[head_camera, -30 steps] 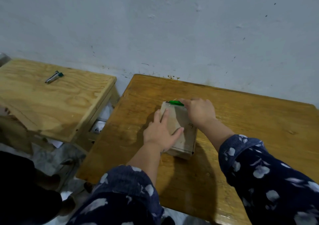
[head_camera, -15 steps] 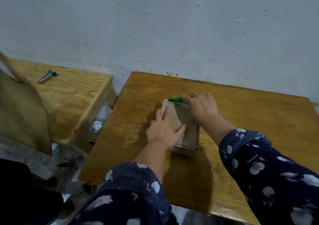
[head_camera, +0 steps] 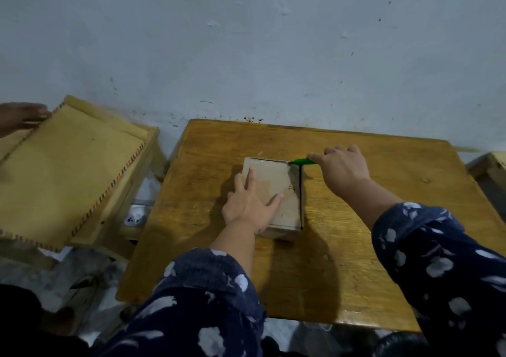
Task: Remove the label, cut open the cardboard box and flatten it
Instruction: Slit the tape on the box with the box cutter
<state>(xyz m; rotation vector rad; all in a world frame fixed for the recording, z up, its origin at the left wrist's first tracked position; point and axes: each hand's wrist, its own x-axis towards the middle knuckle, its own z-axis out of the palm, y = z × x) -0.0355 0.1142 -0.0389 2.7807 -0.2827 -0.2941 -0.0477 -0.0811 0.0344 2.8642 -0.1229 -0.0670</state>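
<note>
A small brown cardboard box [head_camera: 273, 192] lies mid-table [head_camera: 356, 247], dark slits along its far and right top edges. The left hand [head_camera: 249, 206] presses flat, fingers spread, on it. The right hand [head_camera: 342, 167] grips a green cutter [head_camera: 303, 161] at the far right corner.

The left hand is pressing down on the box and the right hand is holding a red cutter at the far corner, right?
Not quite. The head view shows the cutter is green, not red. The rest holds: the left hand presses flat on the box, and the right hand holds the cutter at its far corner.
</note>
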